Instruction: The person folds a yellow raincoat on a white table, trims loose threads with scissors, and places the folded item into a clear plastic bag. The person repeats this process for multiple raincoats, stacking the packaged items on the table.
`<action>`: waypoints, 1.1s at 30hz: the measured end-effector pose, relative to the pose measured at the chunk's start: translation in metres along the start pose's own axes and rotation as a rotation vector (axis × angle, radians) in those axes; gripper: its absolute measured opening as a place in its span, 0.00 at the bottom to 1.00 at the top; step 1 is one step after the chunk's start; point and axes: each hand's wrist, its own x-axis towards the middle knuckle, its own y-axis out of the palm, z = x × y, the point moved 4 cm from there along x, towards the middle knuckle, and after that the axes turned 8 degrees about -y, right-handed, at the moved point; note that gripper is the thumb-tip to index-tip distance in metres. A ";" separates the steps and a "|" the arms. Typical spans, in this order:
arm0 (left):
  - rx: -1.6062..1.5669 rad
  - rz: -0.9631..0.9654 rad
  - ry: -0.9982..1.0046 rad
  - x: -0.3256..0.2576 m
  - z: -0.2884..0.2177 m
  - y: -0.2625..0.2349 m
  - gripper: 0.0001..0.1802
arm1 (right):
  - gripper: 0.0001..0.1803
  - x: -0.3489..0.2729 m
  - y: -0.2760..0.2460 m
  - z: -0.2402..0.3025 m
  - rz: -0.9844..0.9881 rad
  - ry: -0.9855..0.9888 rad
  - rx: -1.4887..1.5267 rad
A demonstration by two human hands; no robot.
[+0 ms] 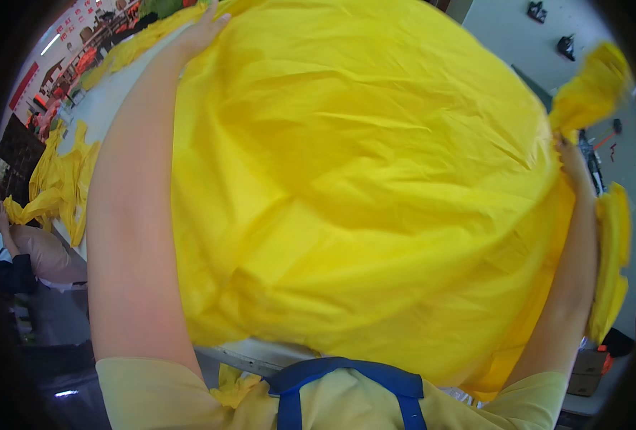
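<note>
In the head view, the left hand point(203, 34) is far forward at the near-left edge of a big yellow cloth point(375, 179); its fingertips run out toward the rim, so I cannot tell whether they are closed on the edge. The right hand point(570, 159) is curled shut on the cloth's other side, with a blurred yellow bunch point(592, 86) sticking out past the fist. The cloth fills the space between both grips, creased and swelling, its lower edge sagging toward the wearer's blue apron point(347, 373). The arms are probably spread this wide because the sheet is large and limp, and a narrower hold would likely let it fold in on itself. Beyond the right forearm is a folded yellow strip point(610, 265); whether it joins the cloth is not clear. Left of the left forearm lies a pale table point(121, 97), with a yellow heap point(63, 168) at its edge, where another person's hand point(2, 215) touches it, perhaps so placed to be within that person's reach.
</note>
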 end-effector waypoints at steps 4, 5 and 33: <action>-0.034 0.124 -0.066 -0.116 0.023 0.033 0.40 | 0.25 -0.100 0.108 0.011 0.144 -0.057 0.003; -0.057 0.096 -0.038 -0.146 0.050 0.045 0.39 | 0.26 -0.135 0.110 0.006 0.137 -0.013 0.053; -0.422 -0.146 -0.338 -0.328 0.087 -0.103 0.22 | 0.28 -0.407 -0.034 -0.256 -0.761 0.417 0.655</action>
